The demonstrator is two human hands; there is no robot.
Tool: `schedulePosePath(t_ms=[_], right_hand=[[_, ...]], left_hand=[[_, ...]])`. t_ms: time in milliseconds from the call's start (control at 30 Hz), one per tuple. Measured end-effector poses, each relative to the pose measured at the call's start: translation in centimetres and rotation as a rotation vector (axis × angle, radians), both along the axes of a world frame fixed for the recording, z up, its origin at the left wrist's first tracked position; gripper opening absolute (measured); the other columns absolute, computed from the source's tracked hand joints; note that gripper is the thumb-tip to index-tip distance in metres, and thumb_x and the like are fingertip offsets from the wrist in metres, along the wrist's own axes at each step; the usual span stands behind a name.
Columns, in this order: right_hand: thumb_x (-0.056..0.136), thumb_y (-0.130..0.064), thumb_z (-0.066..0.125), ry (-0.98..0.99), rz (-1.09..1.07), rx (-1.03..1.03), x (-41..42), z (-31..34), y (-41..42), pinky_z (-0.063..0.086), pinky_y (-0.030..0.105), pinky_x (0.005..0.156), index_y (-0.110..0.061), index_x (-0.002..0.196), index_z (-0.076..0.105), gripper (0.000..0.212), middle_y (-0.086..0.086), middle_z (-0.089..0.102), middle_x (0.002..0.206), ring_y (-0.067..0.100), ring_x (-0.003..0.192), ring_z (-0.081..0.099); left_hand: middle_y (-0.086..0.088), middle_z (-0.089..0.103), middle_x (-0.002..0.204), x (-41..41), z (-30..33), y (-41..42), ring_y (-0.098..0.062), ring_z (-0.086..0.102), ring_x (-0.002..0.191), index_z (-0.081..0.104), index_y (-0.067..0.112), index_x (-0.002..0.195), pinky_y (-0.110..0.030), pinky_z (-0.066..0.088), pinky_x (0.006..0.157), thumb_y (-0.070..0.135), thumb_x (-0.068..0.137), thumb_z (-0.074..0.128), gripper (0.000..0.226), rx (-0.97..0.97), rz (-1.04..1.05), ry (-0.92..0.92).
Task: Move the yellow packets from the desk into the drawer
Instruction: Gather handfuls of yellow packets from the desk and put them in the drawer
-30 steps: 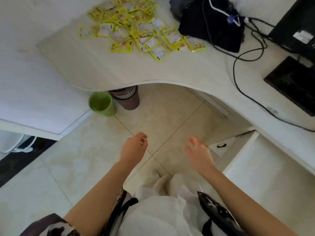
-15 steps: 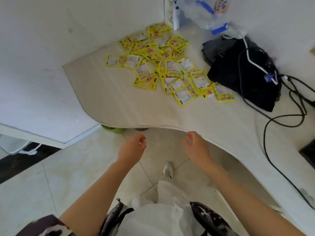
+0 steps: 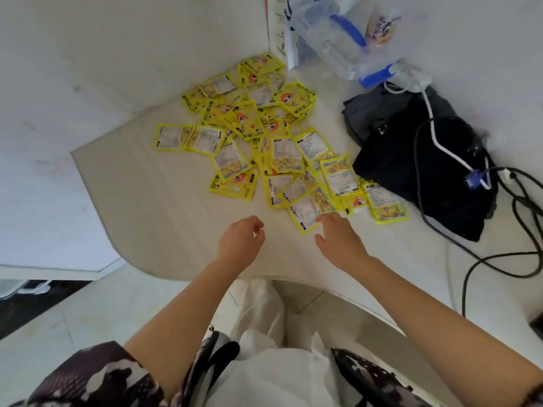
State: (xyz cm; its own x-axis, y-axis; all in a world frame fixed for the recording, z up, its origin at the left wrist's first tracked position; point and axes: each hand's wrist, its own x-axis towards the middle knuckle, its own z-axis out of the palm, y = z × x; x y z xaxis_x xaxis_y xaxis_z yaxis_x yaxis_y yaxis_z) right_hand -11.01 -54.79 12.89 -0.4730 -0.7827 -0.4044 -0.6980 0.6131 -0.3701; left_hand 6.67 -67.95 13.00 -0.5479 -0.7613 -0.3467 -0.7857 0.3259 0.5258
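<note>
Several yellow packets point(image 3: 264, 142) lie scattered and overlapping on the pale desk point(image 3: 152, 207), from the back corner toward the middle. My right hand point(image 3: 338, 239) reaches over the desk, fingers apart, with its fingertips at the edge of the nearest yellow packet point(image 3: 308, 210). My left hand point(image 3: 241, 242) hovers over bare desk just left of it, fingers loosely curled, holding nothing. The drawer is out of view.
A black bag point(image 3: 417, 165) with a white cable lies right of the packets. Black cables point(image 3: 499, 254) trail across the desk's right side. A clear plastic bag point(image 3: 338, 39) stands in the back corner. White walls close in the desk's left and back sides.
The view has swung up from the floor and the open drawer to the desk top. Both hands have moved forward from the desk's front edge to the nearest packets.
</note>
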Motion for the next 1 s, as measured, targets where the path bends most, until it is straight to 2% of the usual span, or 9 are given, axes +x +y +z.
schedulePosePath(t_ms=[167,233,333,433,500,567,800,900,1000], right_hand=[[0.095,-0.011,0.049,0.114,0.17,0.091,-2.8,-1.6,-3.5,0.04,0.038,0.103,-0.015,0.143,0.035,0.051,0.005,0.028,0.151,0.031,0.133,0.031],[0.094,-0.014,0.052,0.169,0.236,0.128,-3.5,-2.0,-4.4,0.038,0.039,0.106,-0.015,0.146,0.03,0.057,0.004,0.02,0.156,0.033,0.137,0.025],[0.095,-0.025,0.05,0.187,0.297,0.18,-4.3,-2.9,-5.3,0.036,0.044,0.109,-0.016,0.148,0.026,0.059,0.003,0.016,0.159,0.036,0.141,0.02],[0.092,-0.029,0.055,0.193,0.332,0.185,-4.9,-3.5,-5.5,0.045,0.048,0.099,-0.018,0.143,0.036,0.055,0.002,0.029,0.155,0.037,0.138,0.031],[0.08,-0.026,0.07,0.189,0.317,0.19,-5.0,-3.7,-5.1,0.055,0.048,0.08,-0.016,0.134,0.05,0.059,0.004,0.047,0.145,0.039,0.124,0.049],[0.064,-0.024,0.083,0.216,0.286,0.167,-4.7,-3.2,-4.7,0.058,0.046,0.068,-0.016,0.125,0.061,0.065,0.006,0.06,0.131,0.04,0.11,0.059],[0.051,-0.03,0.088,0.277,0.303,0.13,-4.2,-3.0,-4.2,0.05,0.046,0.08,-0.024,0.12,0.061,0.074,0.011,0.063,0.112,0.038,0.105,0.058],[0.049,-0.034,0.088,0.284,0.328,0.153,-4.4,-2.9,-4.1,0.049,0.045,0.083,-0.023,0.108,0.066,0.064,0.012,0.061,0.109,0.038,0.106,0.057],[0.043,-0.028,0.09,0.307,0.341,0.116,-4.5,-2.8,-3.9,0.05,0.044,0.08,-0.018,0.091,0.067,0.054,0.009,0.061,0.104,0.036,0.103,0.057]], left_hand=[[0.003,0.067,0.104,-5.6,-0.4,-3.4,-0.021,0.062,0.095,0.064,0.018,0.108,-0.033,0.05,0.075,0.023,0.092,0.053,0.02,-0.008,-0.097,0.0],[-0.002,0.065,0.103,-7.3,-0.6,-4.3,-0.025,0.061,0.093,0.063,0.016,0.104,-0.038,0.053,0.075,0.021,0.091,0.053,0.017,-0.01,-0.121,0.002],[-0.004,0.062,0.11,-9.2,-1.0,-5.3,-0.026,0.057,0.102,0.061,0.015,0.11,-0.039,0.051,0.078,0.021,0.092,0.054,0.02,-0.023,-0.166,-0.011],[-0.006,0.059,0.114,-10.7,-1.6,-5.7,-0.027,0.049,0.113,0.06,0.012,0.111,-0.039,0.047,0.081,0.02,0.091,0.056,0.021,-0.086,-0.209,-0.018],[-0.006,0.058,0.118,-11.6,-2.0,-5.7,-0.028,0.046,0.116,0.06,0.013,0.112,-0.038,0.045,0.088,0.021,0.091,0.057,0.023,-0.117,-0.222,-0.037],[-0.005,0.057,0.122,-12.3,-2.4,-5.5,-0.028,0.044,0.12,0.058,0.014,0.116,-0.037,0.042,0.095,0.022,0.09,0.057,0.026,-0.144,-0.251,-0.077],[-0.002,0.057,0.126,-13.1,-2.9,-4.8,-0.028,0.042,0.123,0.057,0.016,0.121,-0.038,0.04,0.095,0.023,0.088,0.058,0.033,-0.154,-0.247,-0.146],[-0.002,0.057,0.127,-13.2,-2.8,-4.6,-0.028,0.041,0.124,0.058,0.018,0.123,-0.038,0.038,0.099,0.021,0.089,0.058,0.035,-0.132,-0.241,-0.141],[-0.003,0.057,0.126,-13.0,-2.6,-4.8,-0.029,0.041,0.124,0.059,0.019,0.125,-0.04,0.04,0.1,0.019,0.088,0.059,0.037,-0.113,-0.265,-0.136]])
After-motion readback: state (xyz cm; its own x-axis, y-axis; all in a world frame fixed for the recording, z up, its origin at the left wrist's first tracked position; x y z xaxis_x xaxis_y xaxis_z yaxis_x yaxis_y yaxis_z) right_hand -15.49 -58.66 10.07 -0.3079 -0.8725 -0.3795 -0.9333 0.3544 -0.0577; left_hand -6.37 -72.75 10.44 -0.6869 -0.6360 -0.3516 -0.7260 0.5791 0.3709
